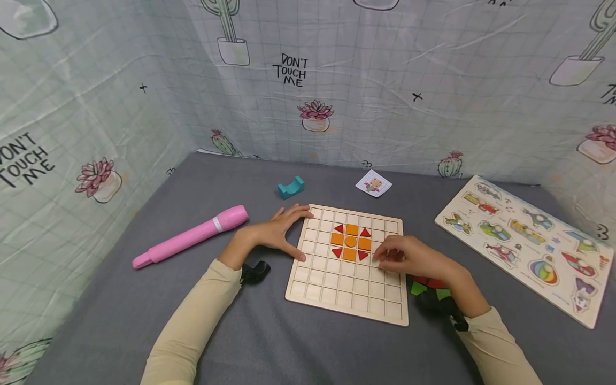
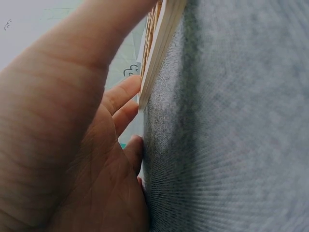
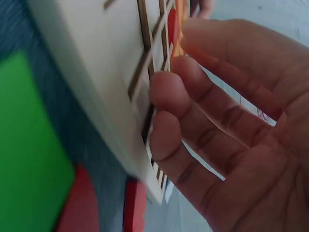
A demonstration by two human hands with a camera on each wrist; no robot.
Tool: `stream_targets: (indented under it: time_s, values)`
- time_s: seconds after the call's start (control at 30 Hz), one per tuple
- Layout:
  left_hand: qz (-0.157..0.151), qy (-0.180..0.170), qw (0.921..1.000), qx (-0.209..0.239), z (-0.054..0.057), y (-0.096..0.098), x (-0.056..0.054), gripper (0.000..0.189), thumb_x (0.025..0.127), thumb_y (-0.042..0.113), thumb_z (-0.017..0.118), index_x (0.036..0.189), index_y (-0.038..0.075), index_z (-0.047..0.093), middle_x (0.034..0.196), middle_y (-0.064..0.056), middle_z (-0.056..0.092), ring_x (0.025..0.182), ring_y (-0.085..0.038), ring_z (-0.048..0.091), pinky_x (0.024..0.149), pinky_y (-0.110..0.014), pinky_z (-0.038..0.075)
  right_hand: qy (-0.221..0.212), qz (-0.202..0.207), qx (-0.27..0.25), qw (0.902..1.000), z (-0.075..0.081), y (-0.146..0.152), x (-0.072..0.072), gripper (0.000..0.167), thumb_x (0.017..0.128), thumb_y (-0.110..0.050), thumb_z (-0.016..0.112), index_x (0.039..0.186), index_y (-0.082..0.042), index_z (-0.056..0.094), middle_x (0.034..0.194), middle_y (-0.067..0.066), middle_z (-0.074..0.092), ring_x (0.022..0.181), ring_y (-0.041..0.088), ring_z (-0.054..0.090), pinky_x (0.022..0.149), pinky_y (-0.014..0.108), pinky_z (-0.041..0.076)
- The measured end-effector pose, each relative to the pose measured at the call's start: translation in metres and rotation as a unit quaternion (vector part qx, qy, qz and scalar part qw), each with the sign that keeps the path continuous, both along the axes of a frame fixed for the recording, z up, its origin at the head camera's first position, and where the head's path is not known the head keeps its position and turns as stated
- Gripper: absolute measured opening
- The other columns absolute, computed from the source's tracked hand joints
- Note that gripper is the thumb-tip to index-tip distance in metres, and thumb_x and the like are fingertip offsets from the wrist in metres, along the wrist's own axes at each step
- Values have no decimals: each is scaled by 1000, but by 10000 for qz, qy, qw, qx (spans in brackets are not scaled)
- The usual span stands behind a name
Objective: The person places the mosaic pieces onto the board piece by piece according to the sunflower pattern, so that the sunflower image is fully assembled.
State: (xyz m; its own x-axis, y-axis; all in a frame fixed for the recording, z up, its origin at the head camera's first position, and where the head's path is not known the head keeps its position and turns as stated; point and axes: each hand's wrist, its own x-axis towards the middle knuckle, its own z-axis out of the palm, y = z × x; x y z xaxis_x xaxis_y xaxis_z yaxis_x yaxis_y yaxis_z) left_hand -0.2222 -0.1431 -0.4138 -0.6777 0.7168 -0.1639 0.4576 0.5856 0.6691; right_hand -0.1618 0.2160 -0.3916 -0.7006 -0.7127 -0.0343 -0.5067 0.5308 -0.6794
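Note:
A wooden grid board [image 1: 332,297] lies on the grey cloth. Near its middle, several orange squares [image 1: 352,230] surround an orange disc [image 1: 350,241], with red triangles [image 1: 365,232] at the corners. My left hand [image 1: 279,232] is spread at the board's left edge, thumb and fingertips touching the rim. Over the right part of the board, my right hand [image 1: 406,254] rests its loosely bent fingertips on the grid, as the right wrist view shows. Nothing is visible between its fingers. Beneath that wrist lie red pieces and green pieces [image 1: 417,289], partly hidden.
A pink cylinder [image 1: 187,238] with a narrow end lies to the left. Behind the board are a teal curved block [image 1: 291,187] and a small picture card [image 1: 374,183]. At right lies a picture puzzle board [image 1: 524,248]. Printed cloth walls [image 1: 366,64] stand behind and beside.

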Motion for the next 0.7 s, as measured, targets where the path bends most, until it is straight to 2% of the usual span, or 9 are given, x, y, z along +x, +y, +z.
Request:
stream_targets:
  time_s: [0.17, 0.3, 0.5, 0.7]
  values:
    - [11, 25, 10000, -9, 1, 1, 0, 93, 75, 36, 84, 148, 14, 31, 162, -8, 9, 150, -29, -5, 118, -52, -8, -39, -62, 3, 10000, 3, 18, 4, 15, 90, -15, 71, 104, -7, 70, 97, 0, 65, 71, 5, 53, 63, 24, 50]
    - [48, 38, 10000, -62, 2, 1, 0, 95, 75, 37, 84, 149, 14, 30, 162, -8, 9, 150, -29, -6, 118, -52, -8, -90, 116, -52, 9999, 7, 29, 7, 15, 89, -11, 72, 103, -6, 70, 92, 3, 63, 69, 4, 53, 59, 23, 49]
    - [132, 93, 9998, -82, 2, 2, 1, 95, 73, 39, 85, 148, 15, 32, 162, -8, 10, 151, -29, -4, 118, -53, -7, -728, 501, -138, 9960, 13, 44, 9, 14, 87, -7, 73, 100, -4, 68, 86, 6, 61, 64, 7, 53, 57, 23, 48]
    - [127, 150, 9998, -88, 1, 2, 2, 95, 73, 41, 85, 148, 15, 32, 162, -8, 11, 151, -29, -3, 119, -53, -6, -1380, 865, -323, 9861, 13, 57, 11, 19, 84, -1, 73, 102, -1, 66, 77, 8, 61, 58, 16, 54, 52, 24, 48]
